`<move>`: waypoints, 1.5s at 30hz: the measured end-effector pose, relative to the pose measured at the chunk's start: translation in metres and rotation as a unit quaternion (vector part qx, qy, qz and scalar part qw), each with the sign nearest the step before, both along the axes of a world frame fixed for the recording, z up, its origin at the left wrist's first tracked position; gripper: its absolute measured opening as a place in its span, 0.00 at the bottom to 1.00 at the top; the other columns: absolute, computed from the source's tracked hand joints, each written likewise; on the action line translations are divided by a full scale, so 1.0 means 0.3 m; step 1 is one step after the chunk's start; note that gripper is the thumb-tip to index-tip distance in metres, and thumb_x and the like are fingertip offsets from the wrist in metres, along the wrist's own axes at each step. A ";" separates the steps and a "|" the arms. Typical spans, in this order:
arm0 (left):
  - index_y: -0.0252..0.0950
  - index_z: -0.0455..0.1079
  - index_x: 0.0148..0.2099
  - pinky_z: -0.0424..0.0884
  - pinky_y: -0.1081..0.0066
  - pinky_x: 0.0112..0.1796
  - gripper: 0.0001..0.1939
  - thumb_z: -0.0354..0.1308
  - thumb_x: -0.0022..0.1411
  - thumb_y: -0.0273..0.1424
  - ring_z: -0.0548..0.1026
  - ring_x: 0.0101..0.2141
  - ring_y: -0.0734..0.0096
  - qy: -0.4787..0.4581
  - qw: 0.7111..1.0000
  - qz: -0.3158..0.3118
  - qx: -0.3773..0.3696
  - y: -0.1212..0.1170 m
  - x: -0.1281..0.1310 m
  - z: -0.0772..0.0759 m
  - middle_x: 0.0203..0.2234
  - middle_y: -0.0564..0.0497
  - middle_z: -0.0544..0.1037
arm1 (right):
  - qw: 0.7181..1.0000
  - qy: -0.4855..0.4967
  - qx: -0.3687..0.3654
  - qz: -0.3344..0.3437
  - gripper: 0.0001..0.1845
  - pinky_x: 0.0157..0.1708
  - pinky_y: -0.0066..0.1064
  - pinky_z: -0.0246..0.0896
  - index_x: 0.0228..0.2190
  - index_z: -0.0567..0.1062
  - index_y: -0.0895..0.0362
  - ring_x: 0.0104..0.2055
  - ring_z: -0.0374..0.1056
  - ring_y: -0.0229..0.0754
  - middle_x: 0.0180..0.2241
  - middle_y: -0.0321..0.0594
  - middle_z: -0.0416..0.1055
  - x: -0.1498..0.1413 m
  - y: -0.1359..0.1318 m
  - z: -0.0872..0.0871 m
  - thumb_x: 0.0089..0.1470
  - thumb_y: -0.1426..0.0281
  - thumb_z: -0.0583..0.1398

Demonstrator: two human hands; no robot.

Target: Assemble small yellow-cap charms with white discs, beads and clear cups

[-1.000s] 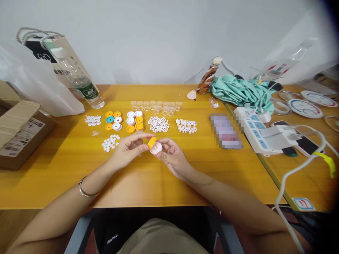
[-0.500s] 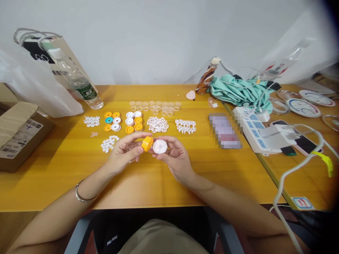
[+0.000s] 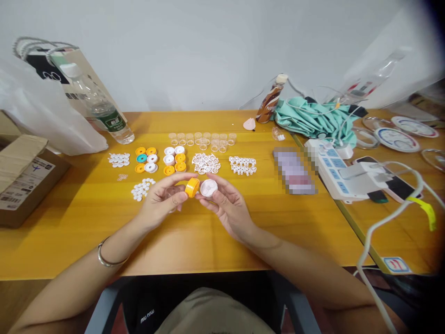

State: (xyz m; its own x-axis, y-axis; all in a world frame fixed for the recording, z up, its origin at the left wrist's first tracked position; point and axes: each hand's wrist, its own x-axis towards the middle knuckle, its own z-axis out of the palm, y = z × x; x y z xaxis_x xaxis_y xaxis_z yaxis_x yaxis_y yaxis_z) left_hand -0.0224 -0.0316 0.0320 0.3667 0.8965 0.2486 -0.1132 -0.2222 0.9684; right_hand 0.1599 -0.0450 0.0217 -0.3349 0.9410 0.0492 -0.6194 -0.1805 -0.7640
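My left hand (image 3: 165, 199) pinches a small orange round cap (image 3: 192, 187) between thumb and fingers. My right hand (image 3: 225, 206) holds a white round disc part (image 3: 208, 187) at its fingertips, right beside the orange cap and almost touching it. Both hands hover just above the yellow wooden table (image 3: 208, 241), near its middle. Behind them lie rows of small parts: orange, white and teal caps (image 3: 162, 160), white ring pieces (image 3: 206, 163), white buttons (image 3: 142, 188) and clear little cups (image 3: 203, 139).
A water bottle (image 3: 100, 111), a white plastic bag (image 3: 41, 116) and a cardboard box (image 3: 24, 178) stand at the left. At the right are a power strip (image 3: 342, 174), white cables, a teal cloth (image 3: 313, 118), a brown drink bottle (image 3: 269, 99) and a blurred card (image 3: 294, 170).
The orange cap has turned from edge-on to show its round face. Both hands have risen slightly, and the white disc has come closer to the cap.
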 end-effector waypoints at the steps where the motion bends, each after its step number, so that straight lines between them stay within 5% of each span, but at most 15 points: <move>1: 0.40 0.66 0.54 0.59 0.82 0.16 0.19 0.57 0.60 0.33 0.62 0.17 0.84 0.003 1.000 0.005 0.006 -0.001 0.000 0.003 0.31 0.50 0.76 | 1.000 0.001 -0.003 0.001 0.18 0.47 0.35 0.67 0.44 0.72 0.45 0.40 0.72 0.35 0.43 0.31 0.73 0.001 -0.001 0.002 0.49 0.67 0.63; 5: 0.39 0.66 0.54 0.60 0.82 0.17 0.20 0.58 0.59 0.30 0.62 0.18 0.83 0.041 0.998 0.022 0.038 -0.004 0.000 0.018 0.30 0.50 0.75 | 1.000 -0.011 0.000 -0.011 0.18 0.48 0.37 0.67 0.42 0.73 0.45 0.41 0.71 0.36 0.42 0.31 0.73 0.000 -0.002 0.001 0.47 0.68 0.64; 10: 0.40 0.67 0.53 0.63 0.79 0.22 0.20 0.58 0.58 0.26 0.65 0.24 0.82 0.112 0.987 0.036 0.111 -0.004 0.002 0.040 0.45 0.46 0.72 | 0.999 -0.041 0.011 -0.026 0.19 0.47 0.35 0.67 0.41 0.74 0.45 0.41 0.70 0.35 0.40 0.31 0.74 -0.003 0.003 -0.006 0.44 0.67 0.66; 24: 0.40 0.66 0.54 0.67 0.77 0.27 0.21 0.57 0.58 0.23 0.71 0.42 0.69 0.205 0.934 0.017 0.291 0.006 -0.001 0.041 0.46 0.44 0.72 | 0.995 -0.080 0.017 -0.058 0.17 0.45 0.35 0.68 0.37 0.76 0.49 0.40 0.71 0.36 0.39 0.32 0.75 -0.013 -0.003 -0.021 0.41 0.71 0.68; 33: 0.40 0.65 0.55 0.70 0.71 0.36 0.21 0.58 0.59 0.25 0.72 0.39 0.71 0.273 0.890 0.023 0.363 0.006 -0.015 0.047 0.42 0.46 0.75 | 0.995 -0.083 0.011 -0.053 0.19 0.42 0.34 0.71 0.34 0.77 0.49 0.38 0.73 0.36 0.38 0.31 0.77 -0.017 0.001 -0.025 0.35 0.72 0.69; 45: 0.41 0.65 0.55 0.69 0.68 0.39 0.21 0.57 0.59 0.26 0.73 0.38 0.70 0.283 0.889 -0.016 0.360 0.010 -0.037 0.041 0.42 0.46 0.76 | 0.995 -0.098 0.006 -0.029 0.16 0.43 0.37 0.70 0.32 0.78 0.50 0.38 0.73 0.38 0.36 0.32 0.78 -0.011 0.000 -0.038 0.35 0.72 0.69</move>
